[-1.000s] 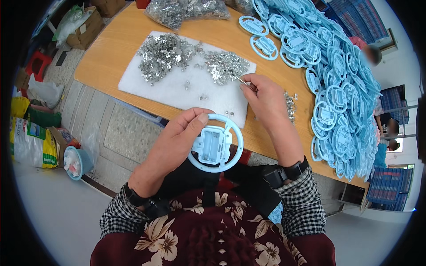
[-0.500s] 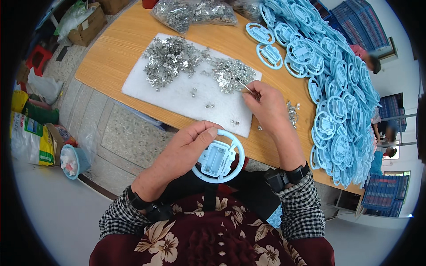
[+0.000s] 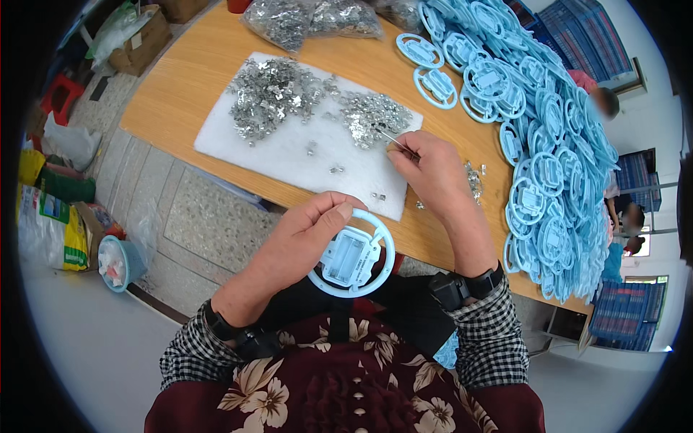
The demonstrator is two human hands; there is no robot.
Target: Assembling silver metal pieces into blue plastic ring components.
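My left hand (image 3: 299, 234) grips the upper left rim of a light-blue plastic steering-wheel-shaped part (image 3: 351, 258), thumb on top. A rectangular battery compartment faces up in its middle; the part is held over my lap, just off the table edge. In my right hand (image 3: 437, 169) is a thin pair of metal tweezers (image 3: 398, 142), pinched between thumb and fingers. Their tips reach into the smaller pile of shiny metal clips (image 3: 372, 119) on a white foam-like pad (image 3: 234, 148). A larger heap of metal pieces (image 3: 274, 97) lies to its left.
Many light-blue wheel parts (image 3: 552, 177) are heaped along the table's right side. Bags of metal pieces (image 3: 278, 22) lie at the far edge. Loose pieces (image 3: 474, 180) sit beside my right wrist. A blue bin (image 3: 123, 263) stands at left; other people appear at far right.
My right hand and the tweezers have shifted slightly left, with the tips still at the smaller pile. My left hand keeps the blue part in nearly the same place, slightly turned.
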